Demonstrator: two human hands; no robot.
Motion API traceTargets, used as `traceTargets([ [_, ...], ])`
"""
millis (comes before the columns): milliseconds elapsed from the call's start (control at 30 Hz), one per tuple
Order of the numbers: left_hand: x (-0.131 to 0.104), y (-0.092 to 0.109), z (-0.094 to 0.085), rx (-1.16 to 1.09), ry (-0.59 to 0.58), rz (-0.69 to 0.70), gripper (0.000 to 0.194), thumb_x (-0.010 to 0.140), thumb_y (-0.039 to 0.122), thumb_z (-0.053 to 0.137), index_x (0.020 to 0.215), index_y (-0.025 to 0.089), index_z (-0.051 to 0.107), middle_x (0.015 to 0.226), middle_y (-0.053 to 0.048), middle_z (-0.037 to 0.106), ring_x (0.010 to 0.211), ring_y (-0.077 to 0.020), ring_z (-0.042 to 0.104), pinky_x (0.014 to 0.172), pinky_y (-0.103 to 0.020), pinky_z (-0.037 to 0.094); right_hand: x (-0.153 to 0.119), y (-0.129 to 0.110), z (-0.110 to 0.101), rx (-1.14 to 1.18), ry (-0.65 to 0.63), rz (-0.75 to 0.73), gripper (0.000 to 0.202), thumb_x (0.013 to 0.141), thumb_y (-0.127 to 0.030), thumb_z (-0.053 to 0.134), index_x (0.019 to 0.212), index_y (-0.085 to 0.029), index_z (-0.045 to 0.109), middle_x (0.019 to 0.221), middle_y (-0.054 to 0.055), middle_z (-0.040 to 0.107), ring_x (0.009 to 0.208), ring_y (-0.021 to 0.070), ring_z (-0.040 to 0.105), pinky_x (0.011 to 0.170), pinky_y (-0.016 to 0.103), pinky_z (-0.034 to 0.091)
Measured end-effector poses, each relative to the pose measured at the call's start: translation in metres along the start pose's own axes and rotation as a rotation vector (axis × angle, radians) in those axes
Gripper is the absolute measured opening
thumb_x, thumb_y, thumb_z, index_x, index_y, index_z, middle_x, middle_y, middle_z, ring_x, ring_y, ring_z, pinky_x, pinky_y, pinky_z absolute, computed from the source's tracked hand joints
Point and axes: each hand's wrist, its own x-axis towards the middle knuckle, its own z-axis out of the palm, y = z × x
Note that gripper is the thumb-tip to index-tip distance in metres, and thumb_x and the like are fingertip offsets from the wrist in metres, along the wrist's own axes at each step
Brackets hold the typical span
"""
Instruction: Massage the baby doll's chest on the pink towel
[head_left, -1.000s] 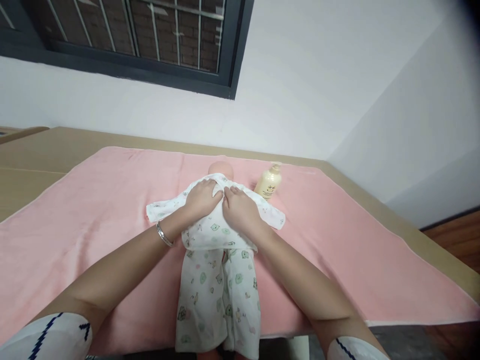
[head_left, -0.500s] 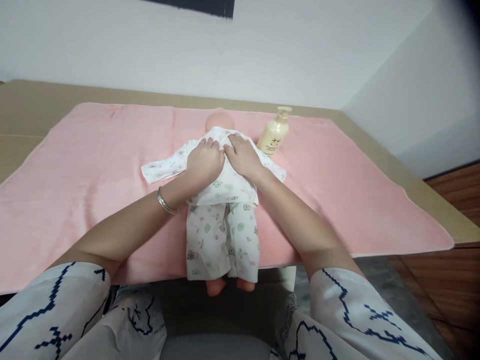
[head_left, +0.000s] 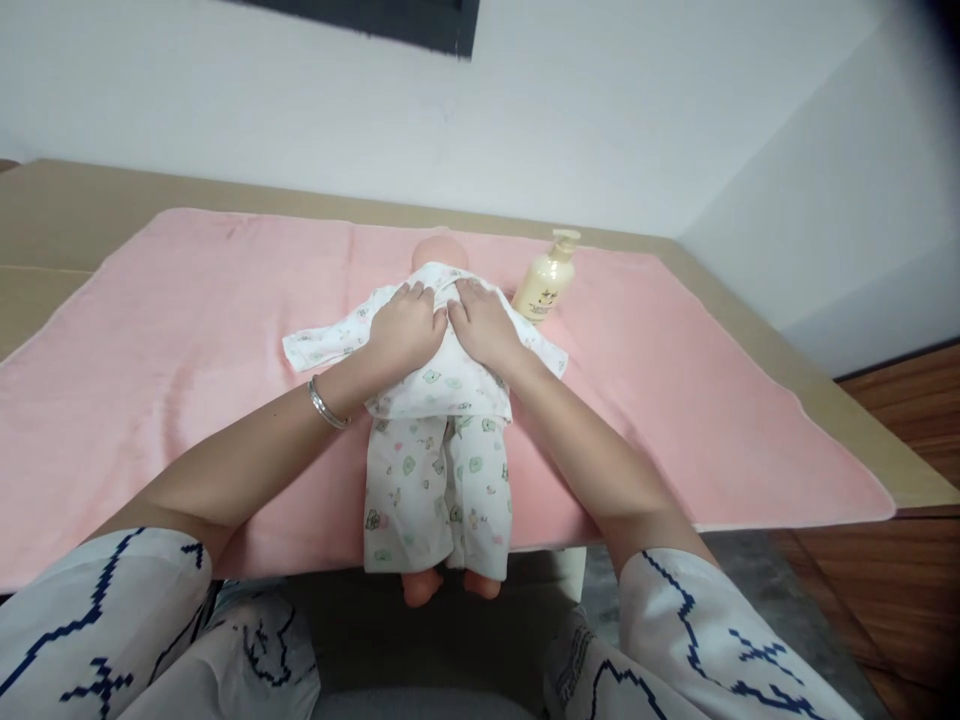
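Note:
A baby doll [head_left: 440, 252] lies stretched out with its head away from me, its face out of sight. It wears a white printed top [head_left: 442, 385] and matching trousers [head_left: 409, 480], and its bare feet stick out over the near edge. My left hand [head_left: 405, 325] lies palm down on the upper left of the top. Beside it, my right hand [head_left: 484, 325] lies palm down on the upper right. Both hands are open, fingers pointing toward the doll's head and thumbs close together. The palms and the cloth under them are hidden.
A pale yellow pump bottle [head_left: 544, 285] stands at the doll's right shoulder side. Beneath everything is a pink blanket [head_left: 675, 400] spread over a tan table [head_left: 82, 190]. A white wall [head_left: 337, 110] rises behind; wooden panels [head_left: 900, 570] are at the lower right.
The view has shifted slightly, so the doll and bottle sit a little lower in the picture. Both hands remain on the top, with hardly any movement over it.

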Motion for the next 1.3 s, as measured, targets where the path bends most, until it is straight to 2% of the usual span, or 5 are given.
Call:
traceTargets([
  [367, 0.024, -0.019, 0.008, -0.116, -0.072, -0.031, 0.054, 0.096, 0.036, 0.036, 0.138, 0.006, 0.052, 0.146, -0.018, 0.054, 0.138, -0.0296, 0.047, 0.116, -0.043, 0.036, -0.026, -0.039, -0.023, -0.206, -0.050, 0.055, 0.047, 0.103, -0.025, 0.033, 0.140, -0.001, 0.049, 0.141, 0.023, 0.055, 0.137, 0.0302, 0.047, 0.115, 0.040, 0.031],
  [567, 0.009, -0.001, 0.010, -0.004, -0.003, -0.060, 0.053, 0.100, 0.032, 0.032, 0.139, 0.002, 0.051, 0.145, -0.020, 0.054, 0.140, -0.0297, 0.046, 0.119, -0.042, 0.033, -0.011, -0.015, -0.022, -0.016, -0.071, 0.038, 0.043, 0.103, -0.027, 0.032, 0.135, -0.010, 0.056, 0.145, 0.018, 0.054, 0.138, 0.0280, 0.047, 0.114, 0.040, 0.035],
  [700, -0.002, 0.011, 0.011, 0.041, 0.052, 0.003, 0.048, 0.101, 0.026, 0.032, 0.135, 0.002, 0.056, 0.141, -0.022, 0.057, 0.138, -0.0290, 0.049, 0.119, -0.041, 0.034, 0.004, 0.008, -0.009, 0.100, -0.051, 0.027, 0.048, 0.101, -0.029, 0.035, 0.142, -0.008, 0.049, 0.153, 0.017, 0.045, 0.145, 0.0260, 0.036, 0.120, 0.043, 0.027],
  [1000, 0.020, -0.015, 0.005, -0.172, -0.082, -0.067, 0.052, 0.101, 0.032, 0.031, 0.140, 0.005, 0.050, 0.151, -0.018, 0.048, 0.144, -0.0268, 0.042, 0.119, -0.041, 0.033, -0.021, -0.030, -0.015, -0.027, -0.054, 0.056, 0.046, 0.099, -0.022, 0.035, 0.139, -0.006, 0.054, 0.146, 0.020, 0.051, 0.142, 0.0300, 0.042, 0.117, 0.041, 0.032],
  [1300, 0.003, 0.005, 0.021, -0.034, 0.057, 0.004, 0.048, 0.099, 0.023, 0.032, 0.138, 0.003, 0.053, 0.148, -0.020, 0.052, 0.143, -0.0312, 0.041, 0.119, -0.045, 0.032, 0.005, 0.007, -0.011, 0.139, -0.050, 0.004, 0.040, 0.102, -0.031, 0.037, 0.134, -0.014, 0.055, 0.147, 0.014, 0.052, 0.141, 0.0260, 0.042, 0.117, 0.046, 0.030],
])
